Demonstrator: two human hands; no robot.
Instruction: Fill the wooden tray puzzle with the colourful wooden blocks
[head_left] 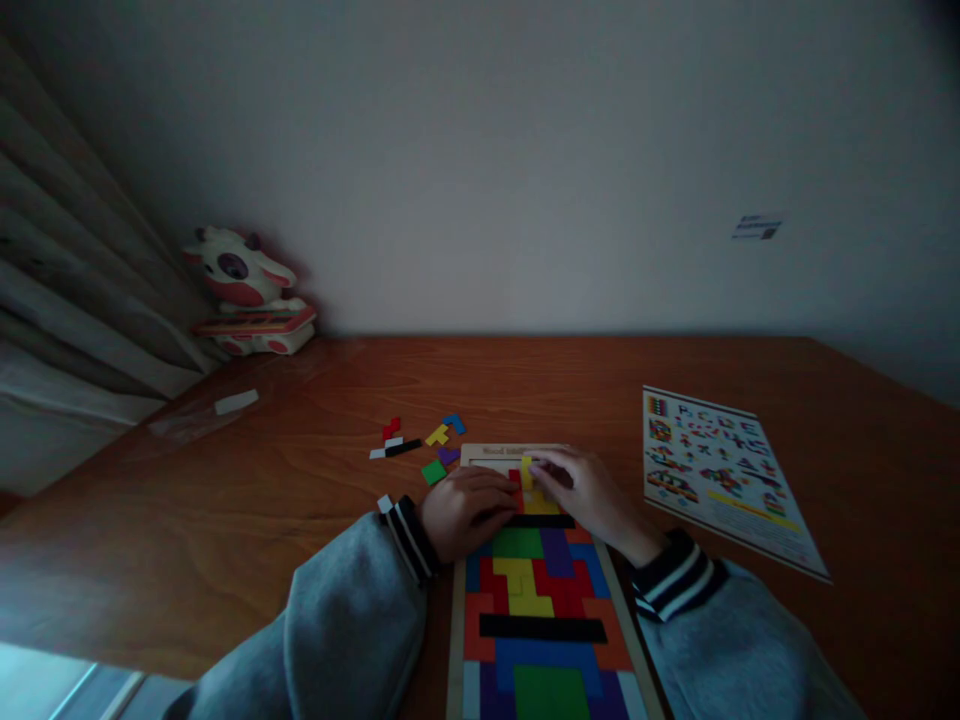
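Observation:
A wooden puzzle board [456, 640] lies upright in front of me, its lower part filled with coloured block pieces. Near its top, my right hand [585, 490] pinches a yellow puzzle piece [527, 473] between thumb and fingers. My left hand [469, 508] rests over the board's upper left, fingers stretched toward a red piece [515, 480] and thumb apart from them; whether it touches that piece is unclear. Just below both hands a black bar piece [538, 521] crosses the board. A second black bar [542, 628] lies lower down.
Loose pieces lie left of the board's top, among them a green square [433, 472], a yellow piece [437, 435] and a black bar [403, 448]. A printed pattern sheet [720, 460] is at right. A cow figure [251, 290] stands at the back left beside a curtain [82, 270].

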